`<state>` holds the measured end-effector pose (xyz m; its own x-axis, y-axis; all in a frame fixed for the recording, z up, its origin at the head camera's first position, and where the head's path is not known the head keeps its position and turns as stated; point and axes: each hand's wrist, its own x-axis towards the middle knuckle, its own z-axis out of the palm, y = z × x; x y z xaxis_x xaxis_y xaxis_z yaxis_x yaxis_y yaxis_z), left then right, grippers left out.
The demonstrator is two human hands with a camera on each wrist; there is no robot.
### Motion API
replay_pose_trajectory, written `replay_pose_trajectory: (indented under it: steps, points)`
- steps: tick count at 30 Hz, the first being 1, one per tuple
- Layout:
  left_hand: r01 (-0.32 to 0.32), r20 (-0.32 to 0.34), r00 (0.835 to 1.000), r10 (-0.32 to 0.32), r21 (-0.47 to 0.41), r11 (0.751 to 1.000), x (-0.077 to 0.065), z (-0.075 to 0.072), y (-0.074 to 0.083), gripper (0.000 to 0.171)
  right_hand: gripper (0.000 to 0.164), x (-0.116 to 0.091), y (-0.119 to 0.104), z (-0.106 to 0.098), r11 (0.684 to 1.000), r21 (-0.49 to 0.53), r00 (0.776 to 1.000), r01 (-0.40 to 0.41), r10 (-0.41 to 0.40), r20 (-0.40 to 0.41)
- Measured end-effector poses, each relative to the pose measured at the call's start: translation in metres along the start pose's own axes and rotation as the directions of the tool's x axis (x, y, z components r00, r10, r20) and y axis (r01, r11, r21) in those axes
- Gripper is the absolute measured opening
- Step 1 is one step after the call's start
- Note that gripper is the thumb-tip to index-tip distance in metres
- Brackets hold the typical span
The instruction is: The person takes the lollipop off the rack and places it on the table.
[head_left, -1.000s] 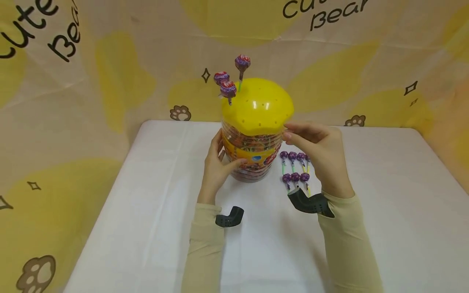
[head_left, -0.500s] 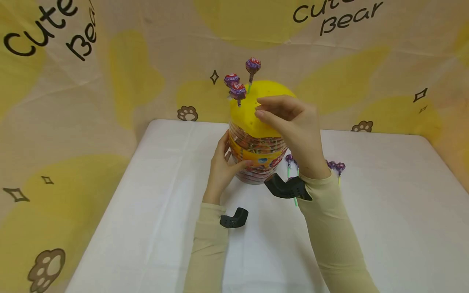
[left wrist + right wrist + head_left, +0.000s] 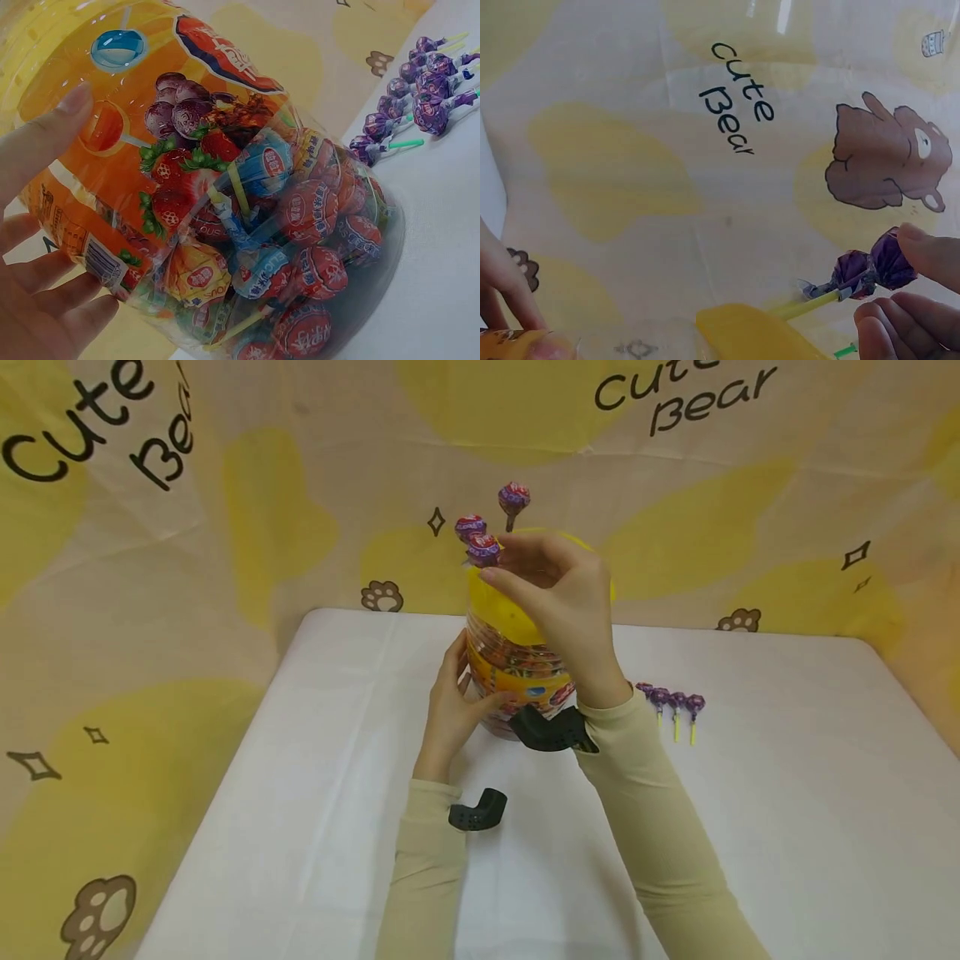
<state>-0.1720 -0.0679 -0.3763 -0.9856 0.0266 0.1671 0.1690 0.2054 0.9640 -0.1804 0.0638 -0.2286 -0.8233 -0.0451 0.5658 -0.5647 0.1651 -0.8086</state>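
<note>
A clear plastic jar [image 3: 360,255] of wrapped lollipops, with an orange fruit label and a domed yellow lid [image 3: 495,602], stands tilted at mid-table. My left hand [image 3: 452,720] grips its side, thumb over the label. Three purple-wrapped lollipops rise from the lid by their sticks; the rear one [image 3: 514,497] stands highest, another [image 3: 470,527] is at the left. My right hand [image 3: 567,597] is over the lid, thumb and fingers spread around the front lollipop [image 3: 483,551]. In the right wrist view the thumb tip overlaps that lollipop's wrapper, with the other fingertips below it.
More purple lollipops [image 3: 427,90] lie in rows on the white table [image 3: 315,760], right of the jar; the right forearm hides part of them in the head view. A printed yellow cloth backdrop [image 3: 300,510] rises behind the table. Each wrist wears a black camera mount [image 3: 478,810].
My right hand has moved up and left, from beside the jar's right side across the lid to the lollipops at its left. My left hand keeps its grip on the jar.
</note>
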Motion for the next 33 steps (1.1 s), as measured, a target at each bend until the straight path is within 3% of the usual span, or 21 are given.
replay_pose_trajectory:
  steps: [9,18,23,33]
  points:
    - [-0.002,0.005,1.000,0.002,-0.019,1.000,-0.002,0.000,-0.002,0.090,0.027,0.002,-0.001,0.006,0.999,0.007,0.999,0.037,-0.037,-0.003]
    - [0.002,0.002,1.000,-0.002,-0.013,1.000,0.000,0.000,-0.001,0.090,0.026,0.002,-0.007,0.001,0.992,0.101,0.997,0.074,-0.072,-0.027]
    - [0.012,0.002,1.000,-0.012,-0.018,1.000,0.000,0.001,-0.002,0.089,0.025,-0.004,-0.016,-0.007,0.984,0.160,0.997,0.083,-0.081,-0.017]
    - [-0.016,-0.001,1.000,0.016,-0.047,0.999,0.000,0.002,-0.002,0.094,0.022,-0.030,-0.026,-0.041,0.956,0.292,0.999,0.010,0.004,-0.048]
